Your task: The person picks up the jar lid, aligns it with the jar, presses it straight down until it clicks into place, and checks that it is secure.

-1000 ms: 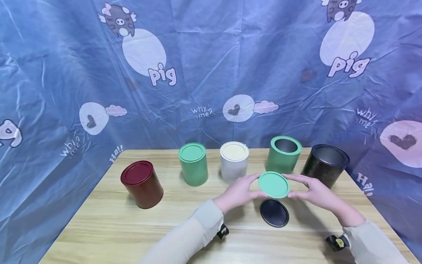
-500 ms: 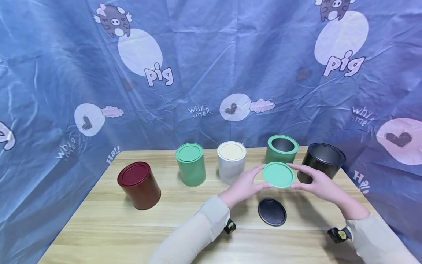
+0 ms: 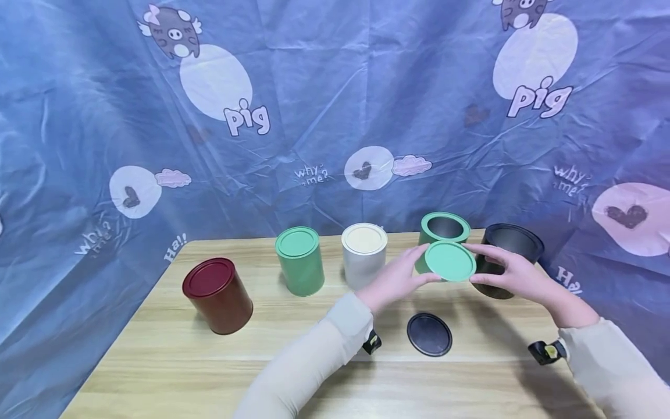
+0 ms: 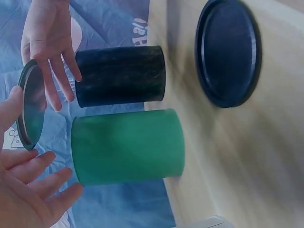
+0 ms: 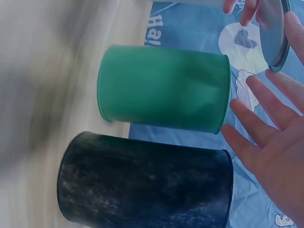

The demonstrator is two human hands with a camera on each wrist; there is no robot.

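A round green lid (image 3: 450,261) is held up between both hands, its near side tipped downward. My left hand (image 3: 396,277) pinches its left edge with thumb and index finger, the other fingers spread. On the opposite edge my right hand (image 3: 515,276) pinches it the same way. Just behind and below the lid stands an uncovered green can (image 5: 164,88), its rim partly overlapped by the lid in the head view. To its right is an uncovered black can (image 5: 142,183), partly hidden by my right hand. A black lid (image 3: 430,334) lies flat on the table in front of them.
Left of the hands stand a lidded white can (image 3: 363,256), a lidded green can (image 3: 300,262) and a lidded dark red can (image 3: 218,297). All are on the wooden table (image 3: 173,378). A blue printed cloth (image 3: 309,116) hangs behind the table's far edge.
Both hands have carried the green lid upward and away from the body, from above the black lid to the front of the uncovered green can. The head view has shifted slightly right.
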